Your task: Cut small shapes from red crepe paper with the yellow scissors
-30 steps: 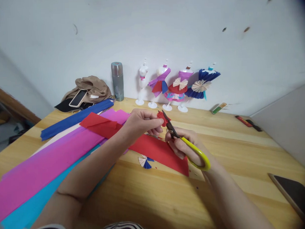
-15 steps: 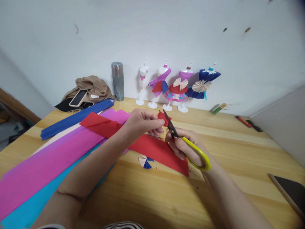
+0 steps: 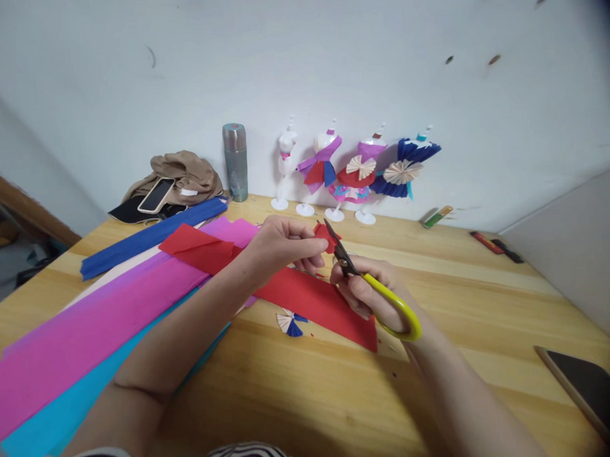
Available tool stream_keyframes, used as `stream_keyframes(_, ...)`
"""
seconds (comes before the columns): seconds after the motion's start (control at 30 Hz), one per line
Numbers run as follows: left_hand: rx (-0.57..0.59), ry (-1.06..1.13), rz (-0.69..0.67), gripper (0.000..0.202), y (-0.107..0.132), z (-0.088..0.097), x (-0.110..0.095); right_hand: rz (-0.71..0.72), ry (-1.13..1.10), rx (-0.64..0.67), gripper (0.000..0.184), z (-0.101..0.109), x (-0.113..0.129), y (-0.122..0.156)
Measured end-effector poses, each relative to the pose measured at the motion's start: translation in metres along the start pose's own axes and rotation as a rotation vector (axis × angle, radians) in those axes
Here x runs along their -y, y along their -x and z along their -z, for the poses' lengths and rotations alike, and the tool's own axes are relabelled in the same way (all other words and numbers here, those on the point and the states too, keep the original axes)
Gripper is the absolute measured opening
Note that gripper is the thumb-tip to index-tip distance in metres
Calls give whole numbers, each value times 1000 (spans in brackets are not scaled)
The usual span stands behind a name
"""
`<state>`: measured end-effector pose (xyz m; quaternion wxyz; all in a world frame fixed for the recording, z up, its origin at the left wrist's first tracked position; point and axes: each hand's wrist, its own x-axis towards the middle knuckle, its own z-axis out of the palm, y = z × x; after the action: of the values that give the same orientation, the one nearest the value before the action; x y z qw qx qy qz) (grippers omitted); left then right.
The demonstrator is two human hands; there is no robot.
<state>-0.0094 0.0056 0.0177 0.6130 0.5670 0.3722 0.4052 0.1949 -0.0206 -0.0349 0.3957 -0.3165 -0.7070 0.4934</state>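
A small piece of red crepe paper [image 3: 324,233] is pinched between the thumb and fingers of my left hand [image 3: 293,243]. My right hand [image 3: 364,286] grips yellow-handled scissors [image 3: 392,304], their dark blades lying against the right edge of that piece. Below both hands a long red paper strip [image 3: 322,308] runs across the table, partly covered by my left forearm. Beside the strip's near edge lies a small pleated fan in cream and blue [image 3: 291,322]. Pink-purple paper [image 3: 112,305] and turquoise paper [image 3: 85,396] stretch out to the left.
Several small white dress forms [image 3: 333,181], most dressed in coloured paper, stand along the wall. A steel flask [image 3: 236,163], a brown cloth [image 3: 187,171] and a phone [image 3: 156,195] are at back left. A dark tablet-like object [image 3: 585,392] lies at the right edge.
Almost nothing differs. The red piece and the scissors have shifted very slightly to the left, and the whole view with them.
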Motion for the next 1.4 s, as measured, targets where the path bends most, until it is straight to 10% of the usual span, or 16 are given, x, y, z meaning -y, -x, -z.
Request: stream_keyframes(1.4, 8, -85, 79, 26, 4, -3, -9, 25, 53, 108, 44, 9, -1, 2)
